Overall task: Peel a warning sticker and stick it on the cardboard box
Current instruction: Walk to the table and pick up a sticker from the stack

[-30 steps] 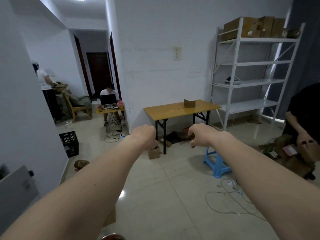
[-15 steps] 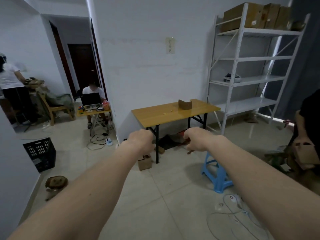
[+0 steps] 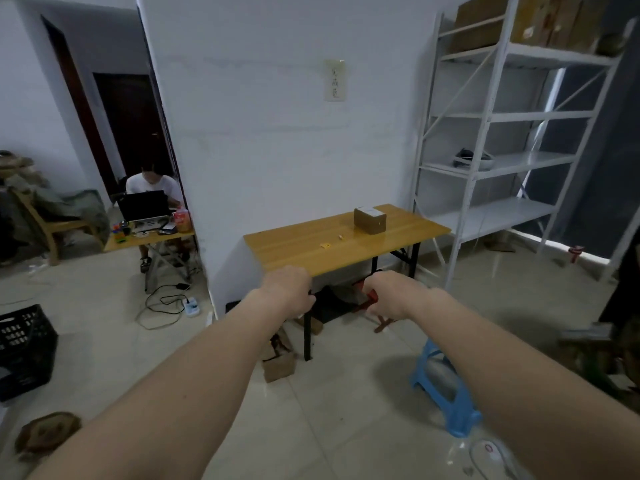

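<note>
A small brown cardboard box (image 3: 370,220) with a white label on top stands on the far right part of a yellow wooden table (image 3: 294,247). Two small yellowish scraps, one (image 3: 325,245) nearer and one (image 3: 341,237) closer to the box, lie on the tabletop; I cannot tell whether they are stickers. Both my arms stretch forward, well short of the table. My left hand (image 3: 289,294) and my right hand (image 3: 389,296) are curled into loose fists, backs up, with nothing visible in them.
A blue plastic stool (image 3: 446,393) stands on the floor at the right. A small open carton (image 3: 278,363) sits by the table leg. White metal shelving (image 3: 498,161) rises at the right. A black crate (image 3: 24,351), floor cables (image 3: 162,303) and a seated person with a laptop (image 3: 145,206) are at the left.
The view has come closer to the table and tilted down; the box and table look larger. Both fists stay held out in front, unchanged.
</note>
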`<state>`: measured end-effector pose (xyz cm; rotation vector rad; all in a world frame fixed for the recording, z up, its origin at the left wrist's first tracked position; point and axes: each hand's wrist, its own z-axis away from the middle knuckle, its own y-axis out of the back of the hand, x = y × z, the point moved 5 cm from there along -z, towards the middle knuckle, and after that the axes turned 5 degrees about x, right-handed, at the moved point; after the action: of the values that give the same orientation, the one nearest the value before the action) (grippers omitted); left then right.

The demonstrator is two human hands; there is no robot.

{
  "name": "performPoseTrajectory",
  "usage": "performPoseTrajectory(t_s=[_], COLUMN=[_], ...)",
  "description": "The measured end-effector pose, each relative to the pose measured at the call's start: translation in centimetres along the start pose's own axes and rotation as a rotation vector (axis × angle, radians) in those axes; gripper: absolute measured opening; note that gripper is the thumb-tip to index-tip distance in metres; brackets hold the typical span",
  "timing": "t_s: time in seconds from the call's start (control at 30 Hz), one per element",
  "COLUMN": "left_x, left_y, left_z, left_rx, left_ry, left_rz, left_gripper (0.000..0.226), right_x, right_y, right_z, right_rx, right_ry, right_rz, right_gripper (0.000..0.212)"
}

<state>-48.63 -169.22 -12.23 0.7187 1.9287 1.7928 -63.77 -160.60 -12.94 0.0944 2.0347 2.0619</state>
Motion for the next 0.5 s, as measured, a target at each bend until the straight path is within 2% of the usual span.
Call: performPoseTrajectory(t_s=[0.07, 0.13, 0.17, 0.23, 0.27, 0.4, 0.5], left_x=[0.1, -0.3, -0.5, -0.9, -1.0, 0.2, 2.1], left_y=[-1.2, -2.3, -2.8, -4.0, -4.6, -5.4, -4.8], left_z=[-3.5, -6.9, -8.7, -12.2, -14.1, -22.4, -30.0], left_rx=[-0.015, -0.024, -0.03, -0.056, -0.066, -0.068, -0.025], left_ry=[-0.024, -0.026, -0.026, -0.023, -0.019, -0.014, -0.01], left_rz=[0.012, 0.027, 0.025, 0.011, 0.003, -0.023, -0.018], left_gripper=[0.028, 0.028, 0.028, 0.025, 0.022, 0.031, 0.028], right_x=[1.3, 2.7, 3.2, 4.6, 5.5, 10.0, 14.1], right_y=[-0.1, -0.1, -0.2, -0.6, -0.7, -0.7, 0.7], right_z=[-3.2, -6.5, -8.1, -11.7, -13.5, -20.4, -25.6], right_rx=[0.002, 0.013, 0.009, -0.001, -0.007, -0.029, -0.031], right_ry=[-0.013, -0.032, -0.026, -0.025, -0.025, -0.029, -0.028], right_rz=[0.003, -0.009, -0.015, -0.02, -0.023, -0.041, -0.033], right_gripper=[0.014, 0.011, 0.015, 0.041, 0.046, 0.046, 0.048])
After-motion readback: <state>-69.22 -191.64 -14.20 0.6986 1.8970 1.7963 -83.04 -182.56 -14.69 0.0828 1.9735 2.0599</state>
